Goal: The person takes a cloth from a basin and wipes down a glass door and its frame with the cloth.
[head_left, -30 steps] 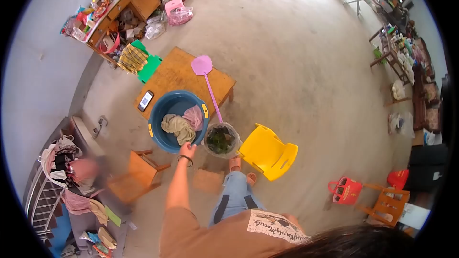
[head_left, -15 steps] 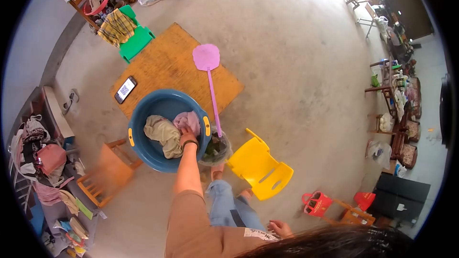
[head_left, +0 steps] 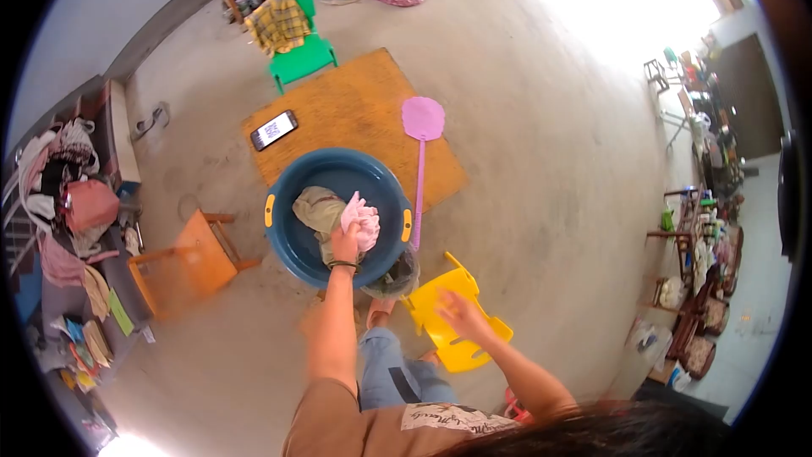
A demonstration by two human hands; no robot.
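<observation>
My left hand (head_left: 345, 244) is closed around a bunched pink cloth (head_left: 362, 222) and holds it up within the blue basin (head_left: 292, 267). Beside that cloth, a beige cloth (head_left: 318, 210) lies crumpled in the basin. The basin has yellow handles and overlaps the near edge of the wooden table (head_left: 355, 93). My right hand (head_left: 461, 315) hovers over the yellow chair (head_left: 457, 355), empty, with its fingers apart and slightly blurred. Next to the basin's lower right side is a clear plastic bag (head_left: 397, 278) with dark contents.
On the table lie a phone (head_left: 274, 130) and a pink fly swatter (head_left: 423, 120), its handle reaching past the edge. A green chair (head_left: 303, 61) with a checked cloth stands behind. To the left is a wooden chair (head_left: 203, 254), beside piled clothes (head_left: 91, 203).
My left hand has lifted the pink cloth from the basin's bottom. My right hand has come up from beside my body to over the yellow chair. The camera view has shifted.
</observation>
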